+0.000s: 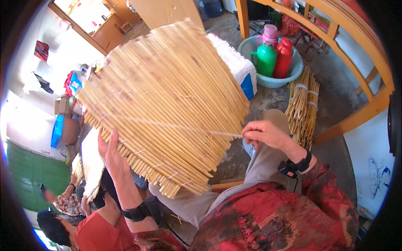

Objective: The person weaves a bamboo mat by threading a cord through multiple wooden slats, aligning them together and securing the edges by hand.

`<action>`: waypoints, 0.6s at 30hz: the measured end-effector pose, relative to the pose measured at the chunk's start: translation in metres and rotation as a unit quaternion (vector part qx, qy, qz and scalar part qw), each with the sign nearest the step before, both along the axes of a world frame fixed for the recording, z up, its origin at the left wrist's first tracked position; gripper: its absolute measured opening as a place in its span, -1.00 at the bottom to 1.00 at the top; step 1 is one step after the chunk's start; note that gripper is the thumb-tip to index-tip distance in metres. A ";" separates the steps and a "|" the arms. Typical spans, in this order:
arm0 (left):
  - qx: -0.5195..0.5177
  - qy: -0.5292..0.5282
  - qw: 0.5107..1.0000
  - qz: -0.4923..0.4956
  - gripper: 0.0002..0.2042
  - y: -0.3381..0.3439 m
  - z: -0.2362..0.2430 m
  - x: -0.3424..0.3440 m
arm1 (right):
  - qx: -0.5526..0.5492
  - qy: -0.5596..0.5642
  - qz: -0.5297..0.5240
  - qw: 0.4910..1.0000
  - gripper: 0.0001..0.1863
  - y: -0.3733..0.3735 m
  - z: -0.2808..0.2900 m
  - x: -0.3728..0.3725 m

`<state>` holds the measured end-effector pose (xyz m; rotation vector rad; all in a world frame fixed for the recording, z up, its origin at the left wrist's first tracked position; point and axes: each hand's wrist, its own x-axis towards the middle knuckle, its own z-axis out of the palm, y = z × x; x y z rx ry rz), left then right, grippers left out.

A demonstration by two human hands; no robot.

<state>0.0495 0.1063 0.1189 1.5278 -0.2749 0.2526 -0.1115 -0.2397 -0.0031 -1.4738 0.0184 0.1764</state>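
A stiff mat of straw-coloured stalks [180, 96], laid side by side and stitched with white thread, is held tilted up over my lap. My left hand [114, 157] grips its lower left edge, thumb on the front face and the other fingers mostly hidden. A row of short white stitches runs along that edge, where the stalk ends stick out unevenly. At the mat's right side my right hand [264, 136] pinches a pale thread [188, 127]. The thread is stretched across the mat's face toward the stitched left edge, slightly blurred.
A pale blue basin [274, 81] with green, red and pink flasks stands beyond the mat. Tied bundles of stalks [302, 104] lie beside it on the floor. A wooden frame [351, 42] curves along the right. Two other people sit at lower left, one in an orange-red top [98, 228].
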 end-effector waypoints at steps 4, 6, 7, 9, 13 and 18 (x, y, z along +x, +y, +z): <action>-0.140 0.035 0.984 0.102 -0.59 0.034 -0.034 0.006 | 0.038 0.023 0.058 0.997 -0.77 0.001 0.024 -0.026; -0.189 0.042 0.973 0.123 -0.59 0.041 -0.051 0.008 | 0.032 0.004 0.088 0.996 -0.75 0.001 0.038 -0.040; -0.213 0.076 0.964 0.143 -0.59 0.041 -0.062 0.011 | 0.054 0.023 0.115 0.992 -0.74 0.000 0.046 -0.046; -0.225 0.137 0.942 0.209 -0.62 0.029 -0.076 0.014 | 0.074 0.066 0.131 0.986 -0.75 0.007 0.048 -0.053; -0.289 0.141 0.945 0.062 -0.69 0.020 -0.131 0.031 | 0.031 0.141 0.152 0.978 -0.75 0.031 -0.013 -0.049; -0.289 0.201 0.935 0.050 -0.67 -0.006 -0.175 0.044 | 0.087 0.215 -0.027 0.972 -0.66 0.018 -0.069 -0.050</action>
